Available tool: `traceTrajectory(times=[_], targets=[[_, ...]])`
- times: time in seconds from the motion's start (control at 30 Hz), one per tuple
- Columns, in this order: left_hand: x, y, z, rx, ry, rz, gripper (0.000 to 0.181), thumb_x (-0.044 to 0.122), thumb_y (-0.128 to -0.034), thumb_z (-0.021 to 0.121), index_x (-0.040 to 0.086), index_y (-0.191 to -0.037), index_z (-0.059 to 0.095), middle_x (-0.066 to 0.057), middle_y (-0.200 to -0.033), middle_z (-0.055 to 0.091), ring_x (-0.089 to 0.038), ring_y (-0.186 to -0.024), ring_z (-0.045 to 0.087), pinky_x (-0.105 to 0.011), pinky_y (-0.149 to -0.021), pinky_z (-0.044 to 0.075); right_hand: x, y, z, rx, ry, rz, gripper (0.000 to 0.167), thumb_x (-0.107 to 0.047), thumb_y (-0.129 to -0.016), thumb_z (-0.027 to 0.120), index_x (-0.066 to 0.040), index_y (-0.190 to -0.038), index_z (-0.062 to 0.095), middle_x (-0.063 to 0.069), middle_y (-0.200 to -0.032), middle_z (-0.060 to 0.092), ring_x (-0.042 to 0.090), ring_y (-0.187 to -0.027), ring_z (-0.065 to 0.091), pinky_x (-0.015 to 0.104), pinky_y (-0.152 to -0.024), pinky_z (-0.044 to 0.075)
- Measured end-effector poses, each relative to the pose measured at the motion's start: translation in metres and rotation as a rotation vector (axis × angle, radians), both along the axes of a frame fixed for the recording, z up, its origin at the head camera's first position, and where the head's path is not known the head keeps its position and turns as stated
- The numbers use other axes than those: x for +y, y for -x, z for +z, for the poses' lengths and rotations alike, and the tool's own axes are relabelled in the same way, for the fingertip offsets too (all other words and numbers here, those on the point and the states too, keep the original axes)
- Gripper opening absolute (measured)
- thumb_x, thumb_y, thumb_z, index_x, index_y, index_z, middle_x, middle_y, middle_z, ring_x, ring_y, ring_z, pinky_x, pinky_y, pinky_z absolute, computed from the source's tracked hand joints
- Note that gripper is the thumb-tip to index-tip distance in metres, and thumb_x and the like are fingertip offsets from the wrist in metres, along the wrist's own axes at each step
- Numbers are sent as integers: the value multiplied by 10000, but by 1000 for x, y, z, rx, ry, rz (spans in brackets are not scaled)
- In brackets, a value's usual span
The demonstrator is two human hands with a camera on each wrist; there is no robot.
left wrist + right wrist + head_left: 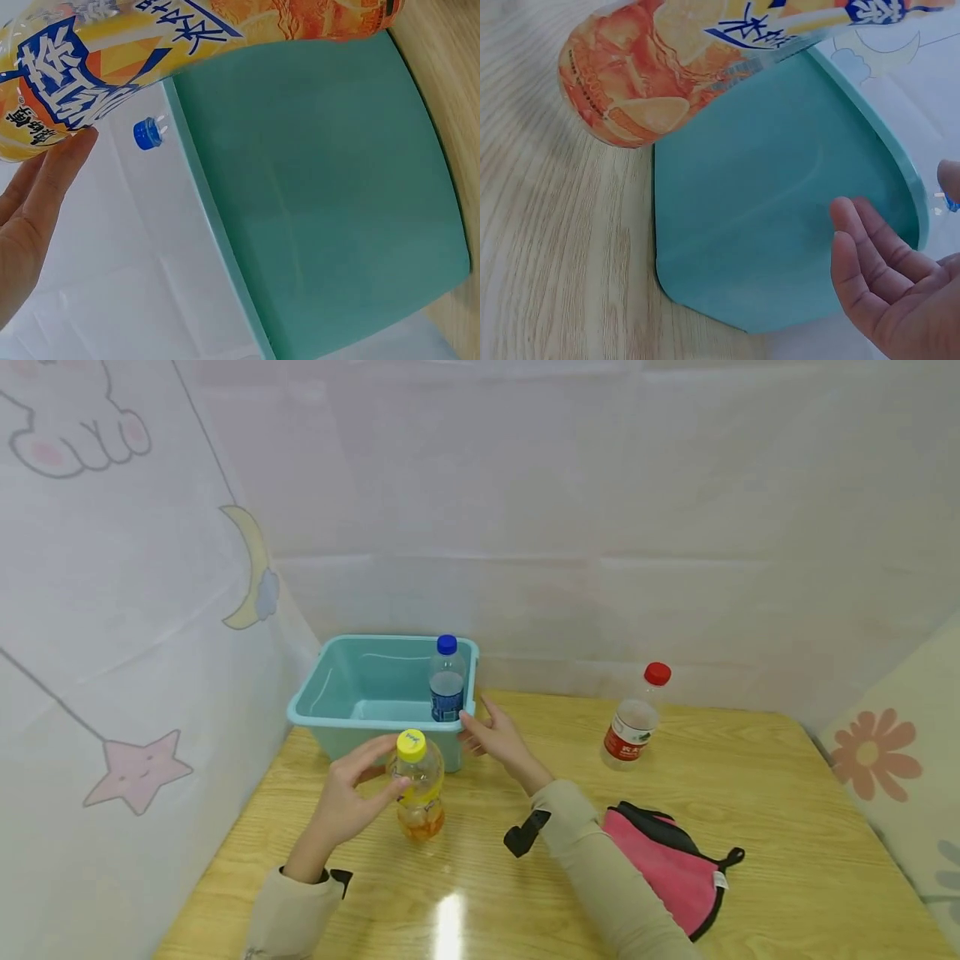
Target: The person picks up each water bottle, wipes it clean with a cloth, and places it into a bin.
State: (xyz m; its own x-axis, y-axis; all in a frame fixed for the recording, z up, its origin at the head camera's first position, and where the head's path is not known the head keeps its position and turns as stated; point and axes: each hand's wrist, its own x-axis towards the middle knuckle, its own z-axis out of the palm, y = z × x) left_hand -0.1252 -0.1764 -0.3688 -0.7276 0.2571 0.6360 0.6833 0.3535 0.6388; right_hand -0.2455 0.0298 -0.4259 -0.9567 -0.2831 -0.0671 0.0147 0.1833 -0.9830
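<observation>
In the head view my left hand [348, 797] holds the yellow-capped bottle [422, 789] by its upper part, fingers on the far side and thumb in front. Orange fruit shows on its label [300, 19] in the left wrist view, where fingertips [79, 142] touch it. Whether its base rests on the table cannot be told. The right hand [502, 745], empty with loosely bent fingers, is at the front right corner of the turquoise bin [345, 739]; whether it touches the rim is unclear. A blue-capped bottle [447, 685] stands inside the bin's right end.
To the right on the wooden table [517, 868] a red-capped bottle [632, 727] stands. A pink and black cloth [663, 864] lies beside the right sleeve [600, 868]. White printed sheets [555, 527] hang behind the table and at both sides.
</observation>
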Motion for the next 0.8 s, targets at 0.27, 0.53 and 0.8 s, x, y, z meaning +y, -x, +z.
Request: traceTrajectory(times=[0.27, 0.53, 0.8], targets=[[-16, 21, -1, 35, -54, -73, 443, -56, -744, 699, -66, -1167, 565, -171, -1165, 580, -121, -1063, 548, -396, -676, 546, -14, 1, -5, -8, 33, -54, 675, -303, -925, 535, -65, -1452, 185, 185, -796, 671, 263, -658, 660, 367, -599, 544], [-21, 30, 27, 67, -41, -84, 397, 39, -807, 678, -62, -1173, 564, -47, -1160, 593, -97, -1028, 554, -255, -693, 540, -13, 0, -8, 0, 85, -82, 649, -275, -922, 546, -54, -1440, 226, 196, -758, 665, 365, -697, 646, 335, -545, 534], [-32, 40, 53, 161, -50, -28, 356, -6, -782, 680, -120, -1103, 576, 13, -1112, 608, -84, -992, 570, -187, -685, 523, -13, -11, 7, 14, 93, -38, 644, -239, -938, 523, -3, -1436, 191, 256, -799, 650, 417, -754, 626, 319, -552, 533]])
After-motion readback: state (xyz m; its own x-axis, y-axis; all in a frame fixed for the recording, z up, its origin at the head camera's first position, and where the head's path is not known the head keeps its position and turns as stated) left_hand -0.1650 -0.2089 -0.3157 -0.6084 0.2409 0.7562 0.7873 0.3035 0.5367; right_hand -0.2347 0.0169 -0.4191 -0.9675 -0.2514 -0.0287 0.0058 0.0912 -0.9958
